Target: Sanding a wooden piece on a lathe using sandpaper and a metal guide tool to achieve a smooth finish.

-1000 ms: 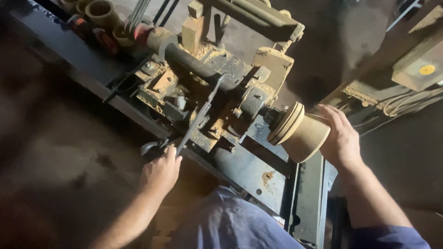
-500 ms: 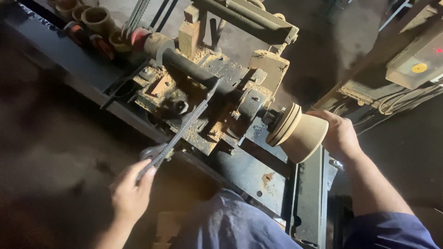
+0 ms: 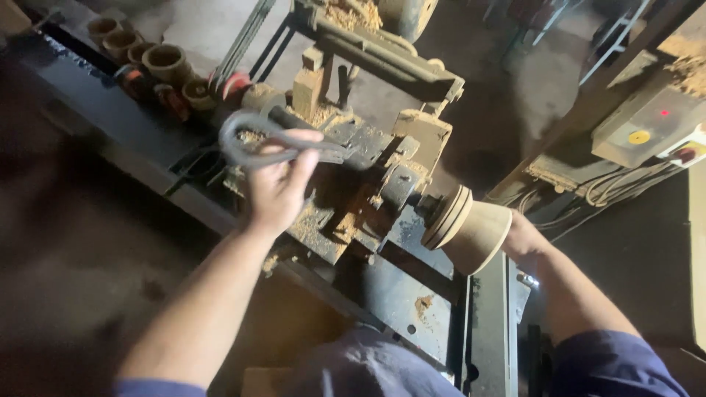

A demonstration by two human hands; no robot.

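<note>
From the head camera, your left hand [image 3: 276, 192] is closed around a dark metal spanner [image 3: 276, 145], fingers wrapped over its shank, the ring end looping up and left above the sawdust-caked lathe headstock [image 3: 346, 198]. Your right hand [image 3: 519, 237] sits behind the pale wooden workpiece [image 3: 471, 231] on the spindle, mostly hidden by it; it looks cupped against the far face, though you cannot tell how firmly it grips. Hold the wood steady with that hand so the spindle cannot turn, and seat the spanner fully before you lean on it. Keep your wrist clear of the tool rest and of the row of turned wooden cups [image 3: 147, 59] beyond.
</note>
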